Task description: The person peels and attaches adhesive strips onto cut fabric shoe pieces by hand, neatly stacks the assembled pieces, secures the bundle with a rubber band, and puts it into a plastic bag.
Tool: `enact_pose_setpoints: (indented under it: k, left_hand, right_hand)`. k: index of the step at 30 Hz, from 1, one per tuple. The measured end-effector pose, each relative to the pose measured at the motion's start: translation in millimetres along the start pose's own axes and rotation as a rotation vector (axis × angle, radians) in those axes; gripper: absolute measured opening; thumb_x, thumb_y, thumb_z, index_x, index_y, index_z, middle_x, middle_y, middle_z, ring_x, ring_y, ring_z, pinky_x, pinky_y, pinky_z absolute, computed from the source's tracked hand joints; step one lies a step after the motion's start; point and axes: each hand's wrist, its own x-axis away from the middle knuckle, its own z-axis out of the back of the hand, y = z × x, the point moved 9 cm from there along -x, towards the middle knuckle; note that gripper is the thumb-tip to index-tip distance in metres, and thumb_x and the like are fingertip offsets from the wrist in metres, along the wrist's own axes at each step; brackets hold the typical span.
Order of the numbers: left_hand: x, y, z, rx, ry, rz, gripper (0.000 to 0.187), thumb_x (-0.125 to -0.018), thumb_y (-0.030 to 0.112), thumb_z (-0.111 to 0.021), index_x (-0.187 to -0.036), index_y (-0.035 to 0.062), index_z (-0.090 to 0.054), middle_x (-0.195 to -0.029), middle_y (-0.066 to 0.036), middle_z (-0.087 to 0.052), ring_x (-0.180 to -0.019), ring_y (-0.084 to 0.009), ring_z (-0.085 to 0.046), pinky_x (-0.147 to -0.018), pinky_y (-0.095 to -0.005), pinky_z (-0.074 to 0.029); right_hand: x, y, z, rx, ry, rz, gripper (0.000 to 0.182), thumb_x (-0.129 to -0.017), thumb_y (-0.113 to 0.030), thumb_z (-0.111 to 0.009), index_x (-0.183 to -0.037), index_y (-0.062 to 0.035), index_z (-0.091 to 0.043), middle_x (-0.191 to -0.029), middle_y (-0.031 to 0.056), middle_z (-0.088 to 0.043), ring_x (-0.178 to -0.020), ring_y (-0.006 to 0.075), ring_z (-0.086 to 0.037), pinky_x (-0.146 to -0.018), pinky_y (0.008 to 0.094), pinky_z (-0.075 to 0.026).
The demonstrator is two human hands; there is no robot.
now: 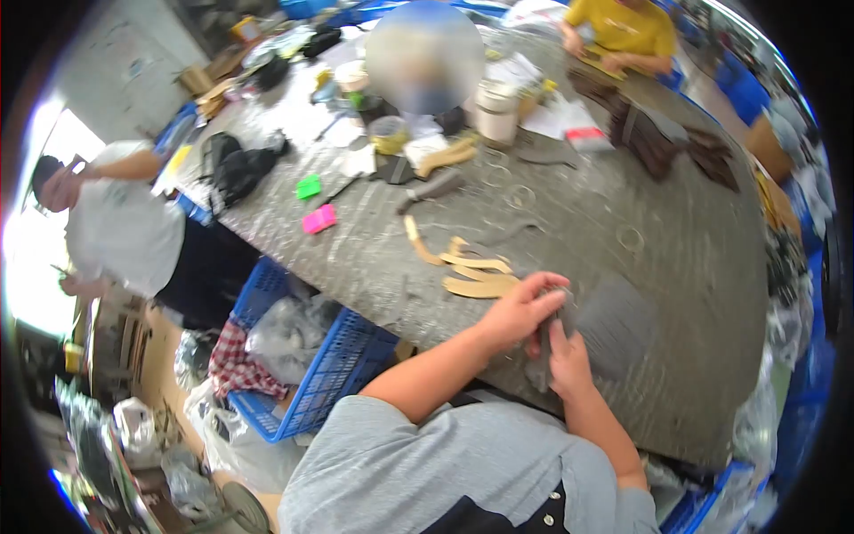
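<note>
My left hand (523,311) and my right hand (567,363) meet at the near edge of a grey worktable (569,222). Together they pinch a narrow dark grey piece of material (541,351) that stands between them. My left fingers curl over its top, while my right fingers press it from below. Just right of my hands lies a stack of similar grey pieces (616,320). Several tan flat cut-outs (476,276) lie on the table just beyond my left hand.
A blue basket (334,369) with bags stands below the table edge at left. Pink (318,219) and green (308,187) blocks, jars (495,111) and dark stacked pieces (649,133) sit farther off. A person in white (124,231) stands left; another in yellow (623,31) works opposite.
</note>
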Motion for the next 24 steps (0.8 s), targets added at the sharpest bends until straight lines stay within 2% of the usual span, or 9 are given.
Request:
enact_pose_setpoints:
  k: [2,6,10,12,14,18,20,21,24]
  left_hand:
    - [-1.1,4.6,-2.4,-0.057,0.023,0.002,0.031,-0.101,0.019,-0.053,-0.129,0.0079,-0.053,-0.084,-0.002,-0.057,-0.060,-0.0133,-0.058,-0.043,-0.0290,-0.051]
    - [-11.3,-9.4,-3.0,0.116,-0.030,-0.040,0.044,-0.102,0.019,-0.051,-0.143,0.0076,-0.040,-0.103,-0.009,-0.063,-0.073,-0.0139,-0.063,-0.044,-0.0260,-0.051]
    - [-9.3,-12.4,-7.2,0.106,-0.073,-0.020,0.053,-0.103,0.019,-0.050,-0.150,0.0043,-0.029,-0.119,-0.017,-0.063,-0.089,-0.0160,-0.065,-0.056,-0.0266,-0.055]
    - [-11.3,-12.7,-8.7,-0.032,-0.017,-0.079,0.053,-0.102,0.020,-0.054,-0.148,0.0031,-0.034,-0.107,-0.010,-0.058,-0.086,-0.0114,-0.057,-0.070,-0.0253,-0.051]
    - [-15.6,-12.8,-3.2,-0.177,0.054,-0.205,0.055,-0.100,0.024,-0.060,-0.147,0.0050,-0.038,-0.082,0.002,-0.051,-0.071,-0.0051,-0.046,-0.064,-0.0218,-0.044]
    - [-12.1,-8.7,0.2,-0.225,0.133,-0.265,0.044,-0.102,0.019,-0.055,-0.141,0.0036,-0.044,-0.093,-0.001,-0.056,-0.083,-0.0064,-0.049,-0.077,-0.0219,-0.043]
    - [-14.3,-12.9,3.9,-0.198,0.132,-0.262,0.039,-0.103,0.014,-0.051,-0.140,0.0027,-0.044,-0.107,-0.006,-0.062,-0.092,-0.0081,-0.056,-0.082,-0.0237,-0.047]
    - [-13.8,-13.9,5.7,-0.166,0.153,-0.261,0.038,-0.103,0.014,-0.050,-0.139,0.0029,-0.044,-0.106,-0.005,-0.062,-0.091,-0.0079,-0.056,-0.082,-0.0235,-0.047]
    - [-12.3,-8.9,5.8,-0.162,0.217,-0.277,0.034,-0.104,0.015,-0.049,-0.136,0.0033,-0.047,-0.103,-0.003,-0.063,-0.090,-0.0073,-0.056,-0.081,-0.0231,-0.047]
  right_hand:
    - [0.9,6.4,5.7,-0.002,0.010,-0.045,0.042,-0.103,-0.045,-0.049,-0.102,-0.0037,-0.060,-0.085,0.0055,-0.061,-0.074,0.0160,-0.058,-0.067,0.0308,-0.047]
    - [4.0,-3.6,2.4,-0.066,0.048,0.008,0.039,-0.104,-0.041,-0.049,-0.104,-0.0039,-0.061,-0.085,0.0055,-0.062,-0.074,0.0154,-0.058,-0.069,0.0296,-0.048]
    - [4.9,-7.1,12.1,0.048,0.096,0.102,0.036,-0.104,-0.038,-0.050,-0.109,-0.0046,-0.063,-0.091,0.0058,-0.064,-0.081,0.0144,-0.060,-0.073,0.0300,-0.049]
    - [4.5,-3.1,19.5,0.196,0.126,0.130,0.037,-0.105,-0.036,-0.050,-0.115,-0.0035,-0.063,-0.099,0.0069,-0.067,-0.088,0.0149,-0.062,-0.078,0.0311,-0.050]
    - [8.3,-15.7,20.7,0.330,0.187,0.230,0.038,-0.105,-0.034,-0.050,-0.121,-0.0021,-0.062,-0.108,0.0077,-0.067,-0.098,0.0156,-0.061,-0.085,0.0315,-0.049]
    - [10.3,-20.2,27.3,0.364,0.269,0.201,0.039,-0.105,-0.031,-0.050,-0.127,0.0004,-0.060,-0.118,0.0087,-0.067,-0.109,0.0171,-0.059,-0.096,0.0315,-0.045]
    - [12.8,-29.2,25.6,0.330,0.327,0.312,0.037,-0.104,-0.030,-0.052,-0.120,0.0011,-0.062,-0.108,0.0098,-0.069,-0.098,0.0163,-0.060,-0.089,0.0317,-0.048]
    - [14.6,-33.0,24.8,0.312,0.353,0.367,0.036,-0.104,-0.030,-0.053,-0.117,0.0015,-0.064,-0.103,0.0103,-0.070,-0.093,0.0159,-0.061,-0.085,0.0319,-0.049]
    - [7.2,-8.0,32.9,0.211,0.327,0.244,0.034,-0.104,-0.028,-0.054,-0.117,0.0014,-0.063,-0.105,0.0090,-0.069,-0.095,0.0148,-0.060,-0.086,0.0311,-0.049]
